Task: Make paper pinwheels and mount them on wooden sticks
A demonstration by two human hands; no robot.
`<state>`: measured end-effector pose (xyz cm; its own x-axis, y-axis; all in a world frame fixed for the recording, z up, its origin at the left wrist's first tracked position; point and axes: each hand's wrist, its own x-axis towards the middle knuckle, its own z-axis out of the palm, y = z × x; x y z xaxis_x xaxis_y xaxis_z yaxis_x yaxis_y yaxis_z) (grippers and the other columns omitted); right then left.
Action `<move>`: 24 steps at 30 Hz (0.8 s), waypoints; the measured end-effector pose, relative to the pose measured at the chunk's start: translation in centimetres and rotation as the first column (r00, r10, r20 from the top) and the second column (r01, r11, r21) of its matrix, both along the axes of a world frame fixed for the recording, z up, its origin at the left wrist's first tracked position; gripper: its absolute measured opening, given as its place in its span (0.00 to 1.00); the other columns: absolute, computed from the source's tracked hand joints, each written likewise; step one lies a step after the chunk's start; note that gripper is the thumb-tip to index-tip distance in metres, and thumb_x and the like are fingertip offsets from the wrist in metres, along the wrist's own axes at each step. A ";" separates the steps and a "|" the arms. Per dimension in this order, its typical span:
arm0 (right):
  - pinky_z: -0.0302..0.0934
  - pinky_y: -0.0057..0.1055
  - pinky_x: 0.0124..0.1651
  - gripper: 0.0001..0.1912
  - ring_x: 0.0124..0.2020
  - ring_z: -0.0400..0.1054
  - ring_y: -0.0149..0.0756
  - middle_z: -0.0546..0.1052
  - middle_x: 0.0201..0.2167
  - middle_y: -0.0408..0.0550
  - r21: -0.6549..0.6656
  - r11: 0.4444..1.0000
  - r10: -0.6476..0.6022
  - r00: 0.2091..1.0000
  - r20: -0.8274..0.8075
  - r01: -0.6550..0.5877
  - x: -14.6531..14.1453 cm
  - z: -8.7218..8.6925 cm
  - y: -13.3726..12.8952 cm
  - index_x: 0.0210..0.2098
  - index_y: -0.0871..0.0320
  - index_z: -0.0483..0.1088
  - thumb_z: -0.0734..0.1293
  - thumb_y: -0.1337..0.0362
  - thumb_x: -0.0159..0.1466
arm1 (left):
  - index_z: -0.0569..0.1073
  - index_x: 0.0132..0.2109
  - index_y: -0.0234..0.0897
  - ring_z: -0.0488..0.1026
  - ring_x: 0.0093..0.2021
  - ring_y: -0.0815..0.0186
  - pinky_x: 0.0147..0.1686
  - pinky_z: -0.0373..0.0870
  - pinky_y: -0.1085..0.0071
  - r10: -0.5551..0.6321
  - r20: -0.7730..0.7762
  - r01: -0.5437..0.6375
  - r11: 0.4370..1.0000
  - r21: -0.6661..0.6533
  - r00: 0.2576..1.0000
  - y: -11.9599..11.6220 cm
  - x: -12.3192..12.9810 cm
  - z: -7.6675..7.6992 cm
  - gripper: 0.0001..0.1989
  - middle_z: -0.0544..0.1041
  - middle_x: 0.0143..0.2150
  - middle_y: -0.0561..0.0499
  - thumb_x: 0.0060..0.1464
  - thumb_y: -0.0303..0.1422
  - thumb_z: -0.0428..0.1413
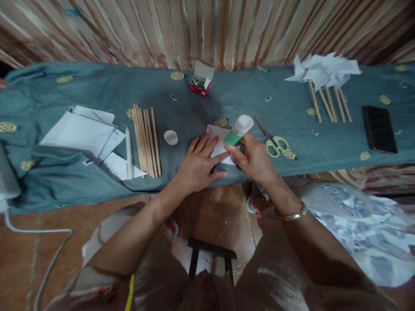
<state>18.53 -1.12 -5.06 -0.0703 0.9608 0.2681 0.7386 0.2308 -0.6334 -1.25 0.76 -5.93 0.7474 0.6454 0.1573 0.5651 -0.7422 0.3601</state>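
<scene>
A small sheet of white paper (pixel 218 133) lies on the cloth-covered table in front of me. My left hand (pixel 201 166) rests flat on it with the fingers spread. In my right hand (pixel 253 157) is a green and white glue stick (pixel 238 129), tilted, its lower end down at the paper. The tip that meets the paper is hidden by my fingers. A white round cap (pixel 170 138) sits to the left of my left hand. Close by my right hand lie scissors (pixel 275 146) with pale green handles.
Left are wooden sticks (pixel 147 142), a white pen-like tool (pixel 129 153) and paper sheets (pixel 81 134). A red box of small metal pieces (pixel 199 88) stands behind. Right are paper pinwheels (pixel 326 71) on sticks and a phone (pixel 379 129). A bag of paper pieces (pixel 363 216) is below.
</scene>
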 end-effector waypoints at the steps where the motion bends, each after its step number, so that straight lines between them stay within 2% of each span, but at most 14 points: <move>1: 0.67 0.41 0.41 0.22 0.36 0.73 0.46 0.77 0.34 0.54 -0.002 1.000 0.004 1.000 -0.001 -0.004 0.0 0.0 0.1 0.44 0.58 0.66 0.61 0.45 0.66 | 0.69 0.61 0.44 0.49 0.71 0.43 0.65 0.49 0.41 0.000 0.001 0.000 1.000 0.001 1.000 0.0 0.0 0.0 0.28 0.59 0.70 0.40 0.60 0.52 0.51; 15: 0.68 0.41 0.40 0.21 0.36 0.74 0.45 0.78 0.36 0.52 0.002 1.000 -0.008 1.000 -0.011 0.008 0.0 -0.1 0.6 0.46 0.57 0.65 0.60 0.46 0.66 | 0.70 0.61 0.44 0.50 0.71 0.43 0.64 0.50 0.42 0.004 0.008 -0.004 1.000 0.003 1.000 0.0 0.0 0.1 0.27 0.59 0.70 0.40 0.59 0.51 0.53; 24: 0.67 0.43 0.43 0.19 0.39 0.74 0.48 0.78 0.37 0.53 -0.012 1.000 -0.027 1.000 0.015 0.027 -0.2 -0.2 1.0 0.46 0.56 0.65 0.60 0.48 0.67 | 0.70 0.60 0.44 0.49 0.71 0.44 0.64 0.49 0.41 0.003 0.017 -0.003 1.000 -0.001 1.000 0.0 0.0 0.0 0.27 0.59 0.70 0.41 0.59 0.52 0.52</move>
<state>18.30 -0.11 -5.30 -0.0482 0.9656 0.2555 0.7537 0.2030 -0.6251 -1.24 0.76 -5.96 0.7426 0.6480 0.1694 0.5614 -0.7401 0.3701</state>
